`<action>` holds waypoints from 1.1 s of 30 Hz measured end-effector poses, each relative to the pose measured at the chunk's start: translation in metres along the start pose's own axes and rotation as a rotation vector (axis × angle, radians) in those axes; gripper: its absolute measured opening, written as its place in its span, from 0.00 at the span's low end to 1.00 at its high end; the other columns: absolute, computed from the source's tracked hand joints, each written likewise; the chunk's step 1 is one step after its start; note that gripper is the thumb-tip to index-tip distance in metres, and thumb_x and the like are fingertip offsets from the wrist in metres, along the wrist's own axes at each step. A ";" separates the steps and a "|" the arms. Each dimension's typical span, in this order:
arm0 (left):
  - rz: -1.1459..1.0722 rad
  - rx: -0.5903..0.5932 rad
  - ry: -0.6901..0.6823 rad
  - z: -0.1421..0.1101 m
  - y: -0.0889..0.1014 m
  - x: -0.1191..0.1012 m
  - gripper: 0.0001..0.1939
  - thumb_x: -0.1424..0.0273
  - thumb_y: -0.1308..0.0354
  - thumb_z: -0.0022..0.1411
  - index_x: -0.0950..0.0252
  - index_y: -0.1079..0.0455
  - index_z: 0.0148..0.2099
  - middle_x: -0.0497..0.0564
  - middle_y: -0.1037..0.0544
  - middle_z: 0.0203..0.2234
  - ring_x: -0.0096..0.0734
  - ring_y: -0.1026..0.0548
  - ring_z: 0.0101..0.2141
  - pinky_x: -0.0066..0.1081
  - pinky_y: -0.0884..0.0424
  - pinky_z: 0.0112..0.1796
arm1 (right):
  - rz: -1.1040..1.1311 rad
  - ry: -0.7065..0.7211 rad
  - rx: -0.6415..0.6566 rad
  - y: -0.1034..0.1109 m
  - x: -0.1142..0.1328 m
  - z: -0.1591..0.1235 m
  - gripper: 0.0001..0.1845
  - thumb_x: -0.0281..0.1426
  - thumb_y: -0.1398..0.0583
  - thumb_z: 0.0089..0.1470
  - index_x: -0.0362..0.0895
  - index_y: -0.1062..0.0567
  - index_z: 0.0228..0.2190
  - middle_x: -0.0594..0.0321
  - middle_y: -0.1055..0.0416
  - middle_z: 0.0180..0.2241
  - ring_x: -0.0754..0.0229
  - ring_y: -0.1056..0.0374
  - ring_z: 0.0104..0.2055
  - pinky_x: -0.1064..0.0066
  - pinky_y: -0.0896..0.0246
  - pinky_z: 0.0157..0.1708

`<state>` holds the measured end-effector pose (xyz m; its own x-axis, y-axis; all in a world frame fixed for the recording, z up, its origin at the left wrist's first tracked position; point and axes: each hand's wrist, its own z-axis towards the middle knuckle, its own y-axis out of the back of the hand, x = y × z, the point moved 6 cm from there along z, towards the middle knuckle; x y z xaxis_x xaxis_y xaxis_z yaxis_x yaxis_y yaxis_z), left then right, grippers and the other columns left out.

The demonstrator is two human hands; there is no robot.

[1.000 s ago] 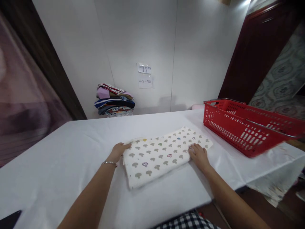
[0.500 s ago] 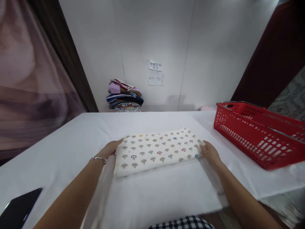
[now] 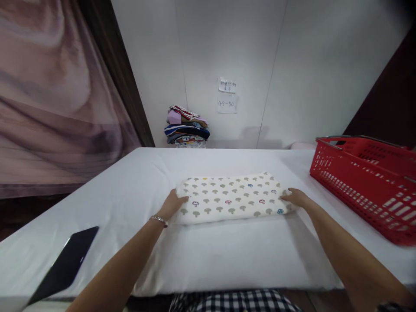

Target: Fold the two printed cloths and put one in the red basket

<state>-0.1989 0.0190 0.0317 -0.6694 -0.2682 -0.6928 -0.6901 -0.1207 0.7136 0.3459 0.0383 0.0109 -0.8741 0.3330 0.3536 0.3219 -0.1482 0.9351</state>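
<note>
A white cloth (image 3: 232, 197) printed with grey and a few coloured mushrooms lies as a folded band across the white table. My left hand (image 3: 173, 203) grips its left end, thumb on top. At the opposite end, my right hand (image 3: 294, 198) pinches the right edge between thumb and fingers. Plain white fabric (image 3: 240, 255) spreads from the printed band toward me, down to the table's front edge. Whether it is part of the same piece, I cannot tell. The fingertips under the cloth are hidden.
A red plastic basket (image 3: 364, 177) stands on the right. A dark flat device (image 3: 66, 264), like a tablet or phone, lies front left. Folded clothes (image 3: 187, 128) are stacked at the far edge, before a wall with paper signs (image 3: 227, 104). A pinkish curtain (image 3: 48, 95) hangs at left.
The printed band now lies lower and flatter, its near edge drawn up by my hands. My left thumb has come over the top of the cloth. The camera view has shifted left.
</note>
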 end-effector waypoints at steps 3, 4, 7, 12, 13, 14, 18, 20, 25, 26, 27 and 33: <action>-0.016 -0.033 0.016 0.011 0.011 0.004 0.36 0.62 0.39 0.46 0.70 0.43 0.55 0.61 0.29 0.47 0.42 0.29 0.45 0.33 0.33 0.41 | 0.004 -0.035 0.088 -0.005 -0.008 -0.027 0.31 0.38 0.36 0.40 0.37 0.29 0.46 0.47 0.31 0.46 0.47 0.35 0.48 0.63 0.40 0.44; -0.005 -0.048 0.020 0.016 0.015 0.008 0.37 0.62 0.39 0.46 0.70 0.44 0.56 0.61 0.30 0.48 0.43 0.30 0.46 0.34 0.33 0.42 | 0.033 -0.015 0.082 -0.008 -0.011 -0.042 0.31 0.38 0.37 0.41 0.38 0.31 0.47 0.48 0.31 0.46 0.48 0.35 0.48 0.65 0.40 0.44; 0.044 -0.024 0.045 0.031 0.025 0.026 0.36 0.62 0.37 0.44 0.71 0.41 0.54 0.63 0.30 0.47 0.46 0.30 0.45 0.36 0.32 0.42 | 0.195 0.049 0.084 -0.020 -0.021 -0.092 0.35 0.41 0.39 0.43 0.43 0.36 0.52 0.53 0.30 0.46 0.50 0.33 0.45 0.65 0.39 0.42; 0.174 0.065 -0.004 0.041 0.025 0.033 0.31 0.60 0.37 0.43 0.69 0.35 0.49 0.61 0.26 0.42 0.47 0.28 0.41 0.37 0.32 0.39 | 0.187 -0.001 0.159 -0.025 -0.037 -0.140 0.42 0.48 0.43 0.45 0.45 0.45 0.58 0.58 0.26 0.35 0.53 0.30 0.36 0.65 0.38 0.36; 0.248 0.036 -0.022 0.041 0.026 0.028 0.33 0.60 0.38 0.44 0.69 0.37 0.51 0.62 0.27 0.44 0.48 0.28 0.43 0.37 0.32 0.40 | 0.153 0.001 0.160 -0.021 -0.036 -0.140 0.42 0.48 0.44 0.45 0.45 0.46 0.58 0.59 0.26 0.33 0.53 0.30 0.34 0.65 0.38 0.35; 0.325 -0.005 -0.047 0.040 0.026 0.021 0.34 0.59 0.40 0.46 0.70 0.39 0.53 0.63 0.29 0.46 0.48 0.30 0.44 0.38 0.33 0.41 | 0.124 0.014 0.150 -0.016 -0.034 -0.136 0.41 0.48 0.44 0.46 0.45 0.46 0.59 0.60 0.27 0.32 0.54 0.30 0.32 0.66 0.39 0.34; 0.463 -0.146 -0.293 0.031 0.010 -0.023 0.28 0.61 0.48 0.55 0.68 0.42 0.56 0.61 0.35 0.52 0.45 0.35 0.50 0.37 0.38 0.47 | 0.120 0.111 0.026 0.001 -0.008 -0.102 0.34 0.47 0.47 0.49 0.46 0.40 0.55 0.58 0.28 0.40 0.57 0.31 0.34 0.68 0.39 0.33; 0.465 -0.149 -0.461 0.024 -0.010 -0.049 0.24 0.64 0.49 0.56 0.66 0.39 0.54 0.58 0.34 0.51 0.42 0.37 0.51 0.35 0.41 0.50 | 0.155 0.151 -0.007 0.001 0.010 -0.080 0.30 0.46 0.48 0.51 0.44 0.36 0.52 0.57 0.29 0.42 0.57 0.31 0.37 0.69 0.39 0.35; 0.466 -0.022 -0.726 0.006 -0.079 -0.103 0.19 0.67 0.48 0.57 0.65 0.35 0.51 0.58 0.33 0.51 0.40 0.38 0.53 0.37 0.45 0.53 | 0.144 0.099 -0.022 -0.015 0.035 -0.031 0.27 0.42 0.47 0.51 0.39 0.31 0.48 0.54 0.29 0.43 0.53 0.32 0.42 0.67 0.39 0.40; 0.460 0.001 -0.760 0.004 -0.091 -0.112 0.19 0.67 0.48 0.57 0.65 0.35 0.51 0.58 0.34 0.52 0.40 0.38 0.53 0.37 0.46 0.53 | 0.142 0.083 -0.033 -0.017 0.035 -0.024 0.27 0.42 0.47 0.50 0.39 0.31 0.48 0.52 0.30 0.43 0.52 0.33 0.43 0.66 0.39 0.40; 0.451 0.022 -0.785 0.002 -0.103 -0.119 0.18 0.67 0.49 0.58 0.65 0.35 0.51 0.58 0.34 0.52 0.40 0.39 0.53 0.38 0.46 0.53 | 0.148 0.075 -0.044 -0.019 0.035 -0.020 0.27 0.42 0.46 0.50 0.39 0.31 0.48 0.52 0.30 0.43 0.51 0.33 0.43 0.65 0.39 0.40; 0.423 0.128 -0.849 0.001 -0.157 -0.155 0.17 0.67 0.54 0.61 0.63 0.37 0.52 0.56 0.33 0.51 0.37 0.39 0.52 0.41 0.49 0.53 | 0.304 0.093 -0.045 -0.030 0.023 -0.014 0.16 0.38 0.43 0.46 0.44 0.25 0.37 0.61 0.26 0.35 0.56 0.31 0.37 0.69 0.40 0.36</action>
<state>0.0129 0.0805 0.0270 -0.8114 0.5230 -0.2608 -0.3369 -0.0538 0.9400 0.3105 0.0370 -0.0089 -0.7704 0.1805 0.6115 0.5593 -0.2694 0.7840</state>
